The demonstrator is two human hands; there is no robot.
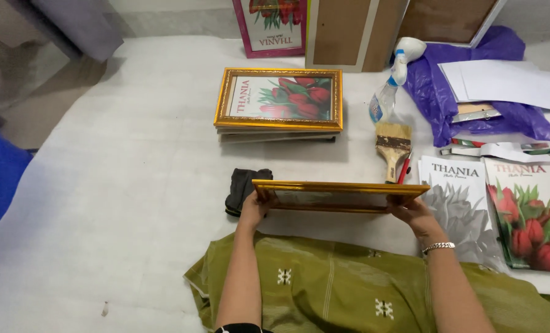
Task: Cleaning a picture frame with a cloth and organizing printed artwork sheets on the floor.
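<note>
Now Two Hands Hold a Gold Frame

Now a big white sheet (133, 185) covers the floor. A green cloth (349, 290) lies over the person's lap. At the right, a purple bag (447, 98) has white papers (509, 80) on top. Flower prints (527, 209) lie below it. A stack of gold frames (279, 102) with red flowers sits farther back, in the middle.

The gold frame (339, 195) is held flat just above the lap, between both hands. The left hand (253, 208) grips its left end with curled fingers. The right hand (413, 213) grips its right end the same way.

A dark rag (243, 185) lies just beside the left hand. A paintbrush (392, 148) and a spray bottle (391, 86) rest behind the frame.
</note>
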